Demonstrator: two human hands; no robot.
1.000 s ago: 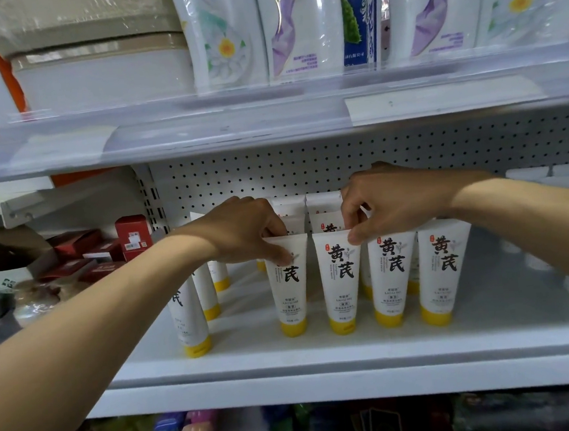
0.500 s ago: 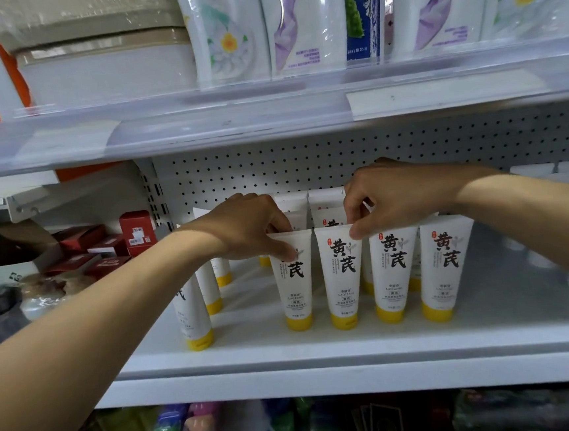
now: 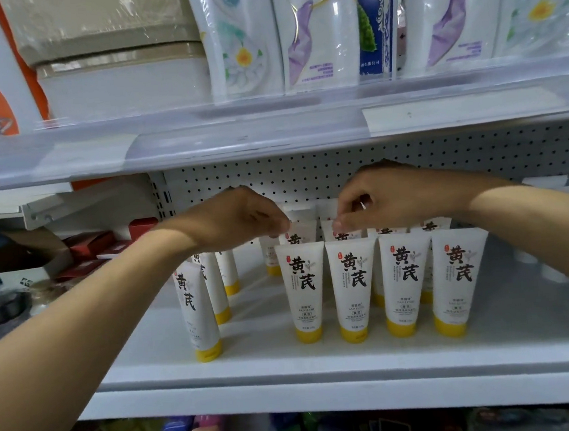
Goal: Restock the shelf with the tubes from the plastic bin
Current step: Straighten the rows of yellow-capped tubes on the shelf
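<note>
My L hand (image 3: 242,219) pinches the crimp of a 2nd-row tube (image 3: 298,237), 12 o'clock on the shelf (image 3: 289,362). R hand (image 3: 388,197) pinches the neighbour tube (image 3: 346,234) at its 3 o'clock. Front-row tubes (image 3: 406,283) stand upright at 6.

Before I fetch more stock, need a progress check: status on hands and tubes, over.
Left hand pinches second-row tube top; right hand pinches neighbouring tube. Front row upright, caps down. No obstruction seen.

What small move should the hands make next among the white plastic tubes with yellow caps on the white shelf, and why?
Probably set both second-row tubes upright, then let go. The left hand pinches the top of the left second-row tube, the right hand that of the right second-row tube; the four front white yellow-capped tubes already stand aligned.
</note>
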